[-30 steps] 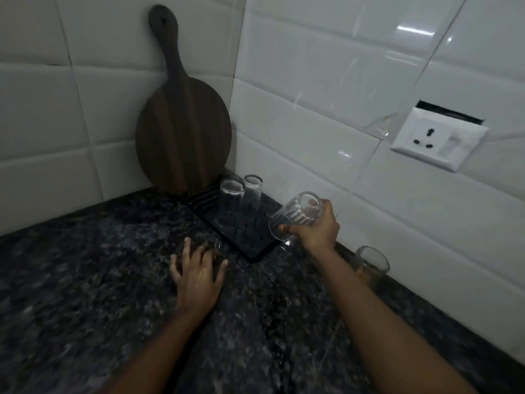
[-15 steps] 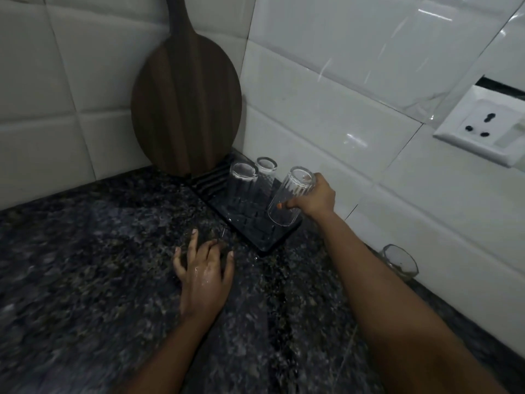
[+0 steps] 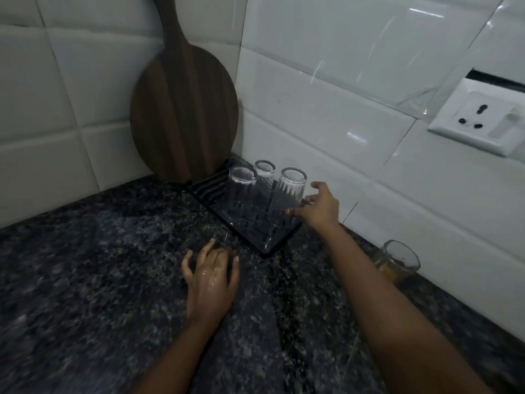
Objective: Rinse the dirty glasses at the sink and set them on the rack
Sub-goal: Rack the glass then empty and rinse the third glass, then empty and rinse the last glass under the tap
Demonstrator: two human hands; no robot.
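Note:
Three clear glasses stand upside down on the black drying rack in the counter corner: one at the left, one behind it and a ribbed one at the right. My right hand is just right of the ribbed glass with its fingers spread; the thumb tip is at the glass's lower edge. My wet left hand lies flat on the dark granite counter in front of the rack, holding nothing. A dirty glass with orange residue stands upright against the right wall.
A round dark wooden cutting board leans on the tiled wall behind the rack. A white wall socket sits on the right wall. The speckled granite counter stretches left and toward me.
My right hand carried the ribbed glass leftward, turned it upside down and set it on the rack beside the other two, then opened its fingers. The left hand stayed on the counter.

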